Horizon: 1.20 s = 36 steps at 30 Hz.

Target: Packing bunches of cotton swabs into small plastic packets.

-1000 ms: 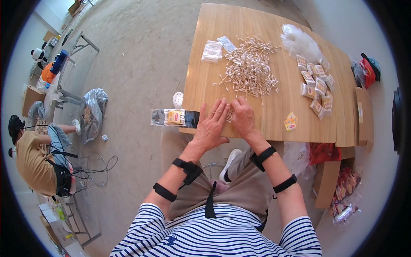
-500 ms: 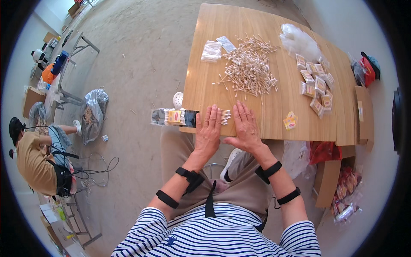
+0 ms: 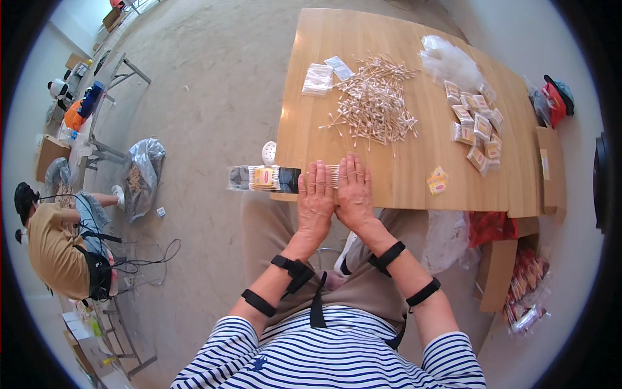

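Note:
At the table's near left corner my left hand [image 3: 315,200] and my right hand [image 3: 354,194] lie palms inward with fingers stretched forward. Between them a small row of cotton swabs [image 3: 333,176] shows, its sides pressed by both hands and its rest hidden under the fingers. Left of my left hand a clear bag packed with cotton swabs and a yellow card [image 3: 263,176] sits on a black strip at the table's edge. A large loose heap of cotton swabs [image 3: 376,100] spreads farther up the wooden table [image 3: 447,194].
Small filled packets [image 3: 478,126] and clear plastic bags [image 3: 450,61] lie on the right, yellow cards [image 3: 438,181] nearer. Flat bags [image 3: 317,79] lie by the heap. A cardboard box [image 3: 499,269] stands below the table. Far left, another person [image 3: 58,249] sits near a grey sack [image 3: 142,175].
My right hand has moved left against the cotton swabs, narrowing the gap between my hands. My left hand has stayed nearly in place.

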Each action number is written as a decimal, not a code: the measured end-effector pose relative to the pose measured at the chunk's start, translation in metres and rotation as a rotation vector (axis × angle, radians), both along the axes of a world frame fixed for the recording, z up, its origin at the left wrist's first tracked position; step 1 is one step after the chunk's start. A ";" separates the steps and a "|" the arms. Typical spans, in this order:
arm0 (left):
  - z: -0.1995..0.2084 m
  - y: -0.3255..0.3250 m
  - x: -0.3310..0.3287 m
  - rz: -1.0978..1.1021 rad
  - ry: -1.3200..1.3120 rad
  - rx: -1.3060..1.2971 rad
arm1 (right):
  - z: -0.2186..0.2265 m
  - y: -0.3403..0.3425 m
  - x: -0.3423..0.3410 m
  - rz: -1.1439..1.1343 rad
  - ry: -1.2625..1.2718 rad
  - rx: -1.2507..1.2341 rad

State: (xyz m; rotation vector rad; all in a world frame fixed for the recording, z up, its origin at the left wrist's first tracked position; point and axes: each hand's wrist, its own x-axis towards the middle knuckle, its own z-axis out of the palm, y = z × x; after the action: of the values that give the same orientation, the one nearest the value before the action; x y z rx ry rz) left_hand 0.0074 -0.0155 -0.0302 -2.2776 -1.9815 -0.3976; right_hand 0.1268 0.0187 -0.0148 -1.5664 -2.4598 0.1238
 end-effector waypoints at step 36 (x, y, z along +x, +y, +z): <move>0.025 0.035 -0.031 -0.060 -1.881 -0.191 | 0.005 -0.006 -0.034 0.035 0.037 0.039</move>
State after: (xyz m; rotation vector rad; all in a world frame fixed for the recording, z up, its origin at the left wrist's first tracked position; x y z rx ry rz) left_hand -0.0237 0.0190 -0.0054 -1.8434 -2.1476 -3.2785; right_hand 0.0933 0.0131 -0.0095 -1.4924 -2.4466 0.1089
